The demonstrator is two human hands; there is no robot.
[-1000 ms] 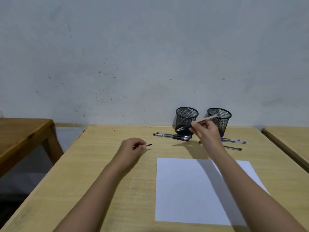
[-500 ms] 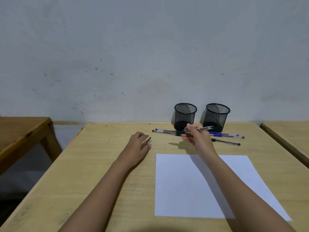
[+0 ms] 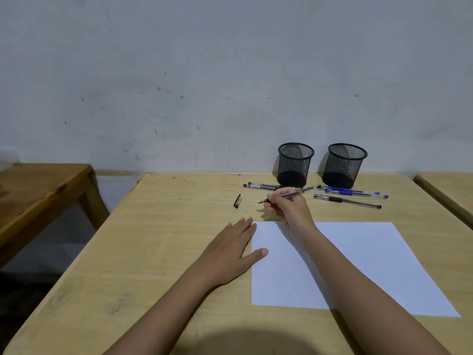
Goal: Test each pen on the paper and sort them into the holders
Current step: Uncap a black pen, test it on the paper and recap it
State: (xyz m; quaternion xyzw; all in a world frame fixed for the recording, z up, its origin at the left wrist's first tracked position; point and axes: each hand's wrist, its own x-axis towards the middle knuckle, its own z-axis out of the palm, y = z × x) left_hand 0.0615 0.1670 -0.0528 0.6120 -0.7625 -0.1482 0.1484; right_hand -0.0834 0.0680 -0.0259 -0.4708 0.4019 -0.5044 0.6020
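Your right hand (image 3: 289, 210) grips the uncapped pen (image 3: 297, 192) between thumb and fingers. Its bare nib points left and slightly down, just above the worktop (image 3: 166, 239) and beyond the far edge of the sheet of paper (image 3: 371, 252), not yet on it. Half a second ago that pen sat higher and nearer level, in front of the holders.

Your left hand (image 3: 230, 249) has let go of the cap (image 3: 237, 201), which now lies alone on the worktop, well apart from the fingers that pinched it. That hand has drawn back toward you and rests flat with straight fingers, its thumb on the paper's left edge.

The left mesh holder (image 3: 294, 162) and right mesh holder (image 3: 345, 165) stand upright by the wall, as before. In front of them lie the blue pens (image 3: 343, 192), a black-grip pen (image 3: 335, 200) and, further left, a clear pen (image 3: 261, 186) — possibly two overlapping there; I cannot tell.
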